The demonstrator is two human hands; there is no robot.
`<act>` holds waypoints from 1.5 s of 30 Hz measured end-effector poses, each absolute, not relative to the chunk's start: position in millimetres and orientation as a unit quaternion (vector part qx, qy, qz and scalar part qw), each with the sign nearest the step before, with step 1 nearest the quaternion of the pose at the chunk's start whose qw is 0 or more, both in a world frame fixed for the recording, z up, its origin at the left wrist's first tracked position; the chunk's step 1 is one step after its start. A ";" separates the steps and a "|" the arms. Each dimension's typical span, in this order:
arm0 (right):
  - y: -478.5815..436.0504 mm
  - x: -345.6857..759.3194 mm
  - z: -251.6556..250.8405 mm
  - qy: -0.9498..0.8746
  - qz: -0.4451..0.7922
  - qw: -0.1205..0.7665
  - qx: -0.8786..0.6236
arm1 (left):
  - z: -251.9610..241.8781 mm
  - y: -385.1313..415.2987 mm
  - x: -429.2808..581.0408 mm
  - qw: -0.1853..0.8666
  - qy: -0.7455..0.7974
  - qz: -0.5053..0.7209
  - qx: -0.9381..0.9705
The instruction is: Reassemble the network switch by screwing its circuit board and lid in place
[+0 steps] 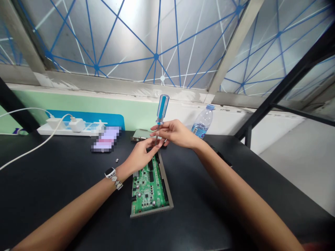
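A green circuit board [149,188] in a grey metal frame lies on the black table [65,181]. Upright over its far end stands a screwdriver [162,108] with a clear blue handle. My right hand [175,134] pinches it just below the handle. My left hand [141,155], with a watch at the wrist, rests on the far part of the board, and its fingers are closed round the screwdriver's shaft near the tip. The tip itself is hidden by my fingers.
A small screw [117,160] lies loose on the table left of my left hand. A white power strip [70,127] with chargers and cables runs along the back wall. Behind my right hand stand a water bottle [202,122] and a grey metal part [141,135].
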State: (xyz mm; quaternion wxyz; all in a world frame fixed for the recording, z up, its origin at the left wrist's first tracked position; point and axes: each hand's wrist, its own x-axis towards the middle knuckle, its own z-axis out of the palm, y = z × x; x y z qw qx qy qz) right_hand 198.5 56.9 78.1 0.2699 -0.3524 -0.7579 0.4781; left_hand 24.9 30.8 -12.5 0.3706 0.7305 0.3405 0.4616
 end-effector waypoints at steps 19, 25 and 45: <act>53.6 192.7 77.0 -0.786 0.354 0.330 -0.385 | -11.3 30.2 20.7 0.342 0.383 0.497 0.700; 56.0 198.8 79.0 -0.776 0.437 0.307 -0.336 | -9.3 31.6 16.9 0.352 0.362 0.471 0.724; 58.1 204.6 85.7 -0.733 0.524 0.338 -0.271 | -11.7 33.8 16.9 0.381 0.347 0.456 0.726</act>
